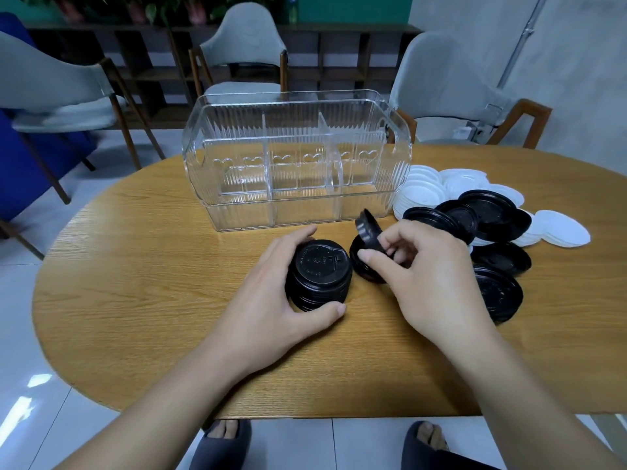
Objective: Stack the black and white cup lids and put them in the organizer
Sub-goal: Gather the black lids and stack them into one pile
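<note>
Two bare hands work over a round wooden table (142, 300), seen from above the person's own forearms. Nearest, the left hand (271, 300) curls around a short stack of black lids (319, 276) standing on the table, thumb on the near side and fingers on the far side. Just to its right, the right hand (427, 276) pinches a single black lid (368, 228) between thumb and fingertips, holding it tilted on edge above another black lid (361, 269) lying flat on the table. Behind and to the right of that hand, loose black lids (488, 218) lie scattered and overlapping, some partly hidden by the hand. Beyond them, near the table's right side, sits a heap of white lids (424, 189), a few spilling out to the right. Farther back, at the middle of the table, stands a clear plastic organizer (295, 157) with ribbed walls, heart shapes and dividers forming three compartments; no lids are inside. Past the table are grey chairs (244, 45) with wooden legs and a dark shelf along a green wall. At the bottom edge, two feet in dark slippers (220, 442) rest on pale floor tiles.
</note>
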Available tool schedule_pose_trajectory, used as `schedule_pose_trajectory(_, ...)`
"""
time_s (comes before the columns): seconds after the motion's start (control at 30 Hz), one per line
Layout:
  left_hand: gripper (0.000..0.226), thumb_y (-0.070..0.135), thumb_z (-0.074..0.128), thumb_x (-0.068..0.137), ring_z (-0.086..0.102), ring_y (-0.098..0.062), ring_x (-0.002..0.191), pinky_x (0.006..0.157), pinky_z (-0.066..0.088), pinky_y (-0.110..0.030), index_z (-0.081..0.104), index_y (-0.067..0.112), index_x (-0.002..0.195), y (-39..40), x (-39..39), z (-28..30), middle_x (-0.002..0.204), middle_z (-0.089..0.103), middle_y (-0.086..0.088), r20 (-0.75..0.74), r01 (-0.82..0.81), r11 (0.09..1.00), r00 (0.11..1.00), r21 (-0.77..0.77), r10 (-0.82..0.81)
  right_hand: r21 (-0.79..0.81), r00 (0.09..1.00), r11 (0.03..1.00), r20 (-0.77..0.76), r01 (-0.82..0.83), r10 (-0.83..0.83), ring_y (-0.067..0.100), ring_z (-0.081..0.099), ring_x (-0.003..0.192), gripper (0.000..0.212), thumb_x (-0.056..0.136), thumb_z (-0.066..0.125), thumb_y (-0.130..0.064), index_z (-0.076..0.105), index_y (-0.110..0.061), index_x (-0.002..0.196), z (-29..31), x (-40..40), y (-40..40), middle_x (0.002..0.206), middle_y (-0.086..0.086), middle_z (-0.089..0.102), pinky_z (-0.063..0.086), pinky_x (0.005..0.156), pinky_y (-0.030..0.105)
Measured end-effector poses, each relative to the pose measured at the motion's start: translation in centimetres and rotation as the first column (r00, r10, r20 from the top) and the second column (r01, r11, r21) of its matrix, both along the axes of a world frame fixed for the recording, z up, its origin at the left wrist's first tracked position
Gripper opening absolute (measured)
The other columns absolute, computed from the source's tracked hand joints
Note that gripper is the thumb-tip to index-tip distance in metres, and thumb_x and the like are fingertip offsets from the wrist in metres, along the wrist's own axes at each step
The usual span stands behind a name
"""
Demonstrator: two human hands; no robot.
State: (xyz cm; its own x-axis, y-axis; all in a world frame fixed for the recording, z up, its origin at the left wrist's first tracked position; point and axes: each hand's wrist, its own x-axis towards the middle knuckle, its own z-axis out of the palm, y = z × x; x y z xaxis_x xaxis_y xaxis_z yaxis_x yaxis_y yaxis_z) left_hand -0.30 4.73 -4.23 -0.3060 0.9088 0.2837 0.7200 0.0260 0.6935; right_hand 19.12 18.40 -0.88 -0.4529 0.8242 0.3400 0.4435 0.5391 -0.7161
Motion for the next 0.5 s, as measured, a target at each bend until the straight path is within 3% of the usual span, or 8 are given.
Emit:
schedule_pose_trajectory(0.13,0.091,0.059,0.090,0.085,0.045,0.001,0.152,0.124,0.037,-0.023,0.046,0.042,0.163,0.0,0.1,0.5,0.156,0.051,0.028,0.019,-0.008,0.997,1.000,0.071,0.006,-0.185,0.973,0.980,-0.229,-0.079,0.036,0.006,0.064,0.071,0.015,0.094,0.087,-0.029,0.076,-0.022,0.086,0.6,-0.3,-0.2,0.080,-0.006,0.075,0.052,0.072,0.020)
schedule_pose_trajectory(0.3,0.077,0.044,0.092,0.090,0.052,-0.008,0.149,0.121,0.037,-0.019,0.057,0.031,0.156,0.3,1.1,1.3,0.151,0.060,0.019,0.039,-0.059,0.977,0.998,0.206,0.052,-0.372,0.862,0.903,-0.507,-0.216,-0.003,0.019,0.078,0.086,0.008,0.098,0.082,-0.019,0.079,-0.013,0.102,1.4,-0.5,-0.8,0.090,0.006,0.083,0.059,0.083,0.028)
schedule_pose_trajectory(0.5,0.091,0.036,0.097,0.085,0.054,-0.012,0.151,0.124,0.042,-0.033,0.051,0.023,0.162,1.1,1.6,2.0,0.157,0.060,0.014,0.125,-0.091,0.945,0.991,0.314,0.054,-0.468,0.774,0.788,-0.633,-0.401,0.018,0.020,0.074,0.089,0.038,0.099,0.078,-0.012,0.068,-0.017,0.136,1.7,-1.5,-1.7,0.100,0.015,0.083,0.049,0.086,0.038)
